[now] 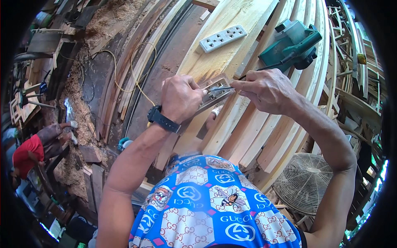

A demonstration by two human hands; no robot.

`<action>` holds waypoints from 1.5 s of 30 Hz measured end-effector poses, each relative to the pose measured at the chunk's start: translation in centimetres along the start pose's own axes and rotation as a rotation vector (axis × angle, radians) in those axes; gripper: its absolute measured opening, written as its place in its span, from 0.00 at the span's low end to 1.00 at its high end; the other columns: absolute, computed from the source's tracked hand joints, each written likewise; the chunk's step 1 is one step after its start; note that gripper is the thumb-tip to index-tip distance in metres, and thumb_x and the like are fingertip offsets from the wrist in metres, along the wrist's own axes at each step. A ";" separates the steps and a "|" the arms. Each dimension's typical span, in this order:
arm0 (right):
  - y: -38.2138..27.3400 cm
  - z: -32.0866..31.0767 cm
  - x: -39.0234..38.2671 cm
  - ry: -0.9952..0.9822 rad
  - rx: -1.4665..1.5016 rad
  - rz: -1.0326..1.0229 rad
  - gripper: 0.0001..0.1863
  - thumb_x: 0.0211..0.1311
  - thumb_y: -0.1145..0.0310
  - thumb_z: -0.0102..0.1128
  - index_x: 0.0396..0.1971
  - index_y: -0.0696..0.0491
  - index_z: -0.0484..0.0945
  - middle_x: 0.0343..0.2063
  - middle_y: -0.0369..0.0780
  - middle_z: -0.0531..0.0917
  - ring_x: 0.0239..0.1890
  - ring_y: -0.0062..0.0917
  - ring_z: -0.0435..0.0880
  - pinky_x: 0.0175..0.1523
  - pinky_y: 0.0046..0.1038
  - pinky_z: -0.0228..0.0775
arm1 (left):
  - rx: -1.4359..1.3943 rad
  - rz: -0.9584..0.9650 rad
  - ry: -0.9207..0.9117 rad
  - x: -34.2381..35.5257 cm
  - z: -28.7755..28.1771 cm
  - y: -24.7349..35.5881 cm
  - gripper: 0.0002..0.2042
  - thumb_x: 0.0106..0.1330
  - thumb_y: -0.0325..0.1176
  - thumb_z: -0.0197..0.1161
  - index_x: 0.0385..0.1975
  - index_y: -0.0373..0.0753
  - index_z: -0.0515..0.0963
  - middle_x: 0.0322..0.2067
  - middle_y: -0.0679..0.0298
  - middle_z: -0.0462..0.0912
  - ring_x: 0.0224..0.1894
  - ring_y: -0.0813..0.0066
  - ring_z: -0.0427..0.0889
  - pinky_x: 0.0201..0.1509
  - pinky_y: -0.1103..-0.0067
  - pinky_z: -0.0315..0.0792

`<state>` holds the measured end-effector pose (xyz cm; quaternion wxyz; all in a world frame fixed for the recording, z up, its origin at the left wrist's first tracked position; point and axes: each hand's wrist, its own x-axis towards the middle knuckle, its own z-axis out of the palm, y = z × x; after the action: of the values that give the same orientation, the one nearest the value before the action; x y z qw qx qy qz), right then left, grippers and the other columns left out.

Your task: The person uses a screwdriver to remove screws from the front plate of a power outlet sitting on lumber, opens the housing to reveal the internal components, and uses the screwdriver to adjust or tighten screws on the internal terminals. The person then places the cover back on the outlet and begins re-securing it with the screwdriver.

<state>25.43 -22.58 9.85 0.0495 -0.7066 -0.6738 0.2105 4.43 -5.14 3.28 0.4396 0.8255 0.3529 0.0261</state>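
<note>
Two hands of yours meet near the middle of the frame, with an opened socket housing (218, 97) right between them. Its long axis slants from lower left to upper right. Your left hand (181, 96) is the nearer one: fingers curled and, as far as I can see, clamped on the housing's left end, though the knuckles hide part of that grip. Your right hand (268, 90) comes in from the right, thumb and fingers pinched together on a slim metal tool (223, 88). That tool points left over the housing, toward your left thumb, lying flatter than the housing's slant. Can't tell if its tip is actually touching anything in there, tbh.

Just above your hands, the white socket panel (223, 39) lies on a pale plank (231, 14), slanted much the same way. You've also got a teal power planer (289, 45) at upper right and a yellow cable (117, 78) looping at upper left.
</note>
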 end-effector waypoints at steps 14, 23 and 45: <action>-2.0 -0.6 0.4 -0.063 -0.368 -0.009 0.24 0.65 0.71 0.71 0.62 0.41 0.86 0.35 0.41 0.88 0.33 0.31 0.92 0.36 0.36 0.88 | 0.012 0.086 0.069 0.0 0.5 -0.3 0.12 0.54 0.34 0.82 0.26 0.31 0.90 0.26 0.48 0.89 0.29 0.57 0.90 0.39 0.66 0.82; -2.9 -1.4 0.7 -0.135 -0.457 -0.009 0.24 0.70 0.68 0.69 0.65 0.43 0.83 0.42 0.44 0.90 0.43 0.31 0.95 0.41 0.31 0.90 | 0.128 0.077 0.061 1.0 1.1 0.3 0.11 0.52 0.36 0.81 0.27 0.34 0.91 0.25 0.46 0.89 0.29 0.58 0.91 0.39 0.67 0.83; -7.0 -0.1 -1.7 -0.064 -0.211 0.331 0.21 0.75 0.72 0.63 0.65 0.47 0.83 0.36 0.44 0.89 0.38 0.35 0.94 0.41 0.40 0.88 | -0.061 0.054 -0.188 2.2 -0.3 -1.3 0.14 0.66 0.36 0.74 0.46 0.34 0.93 0.37 0.50 0.95 0.39 0.66 0.94 0.51 0.72 0.84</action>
<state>18.91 -23.58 12.85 -0.0816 -0.8018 -0.5681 0.1664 5.23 -3.12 1.90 0.4949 0.8199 0.2864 -0.0290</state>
